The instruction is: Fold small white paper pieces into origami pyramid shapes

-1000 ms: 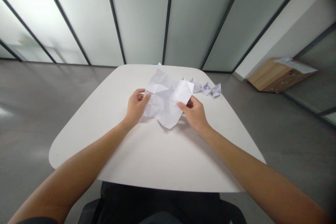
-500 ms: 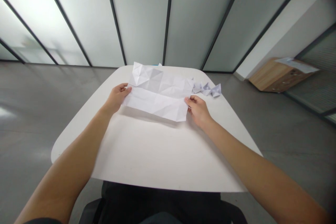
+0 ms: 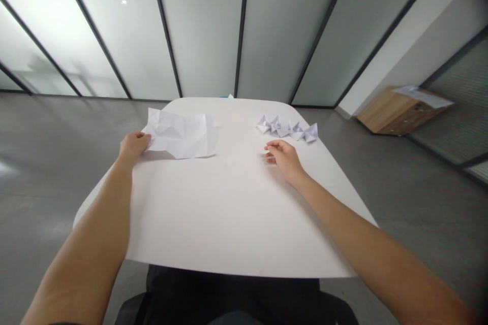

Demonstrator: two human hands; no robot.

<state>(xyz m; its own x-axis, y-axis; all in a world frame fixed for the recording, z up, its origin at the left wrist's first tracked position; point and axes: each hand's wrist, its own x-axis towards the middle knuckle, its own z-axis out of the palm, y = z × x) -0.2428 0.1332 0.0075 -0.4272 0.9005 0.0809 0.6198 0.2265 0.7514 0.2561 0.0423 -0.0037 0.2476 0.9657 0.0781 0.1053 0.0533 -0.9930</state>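
Observation:
A creased sheet of white paper (image 3: 179,134) lies at the far left of the white table (image 3: 232,213), now folded smaller and crumpled. My left hand (image 3: 134,145) is at its near left edge, fingers curled and gripping the paper there. My right hand (image 3: 284,158) rests on the tabletop with curled fingers, holding nothing. Just beyond that hand stands a row of several small folded white paper boats (image 3: 287,128), not touching it.
A small blue item (image 3: 229,96) peeks over the table's far edge. Frosted glass panels with dark frames stand behind the table. A wooden drawer cabinet (image 3: 396,111) with papers on top sits on the grey floor at right. My dark-clothed lap is below the near edge.
The paper has shrunk from a wide unfolded sheet to a smaller crumpled piece and shifted left with my left hand. My right hand has let go of it and the boats are fully visible.

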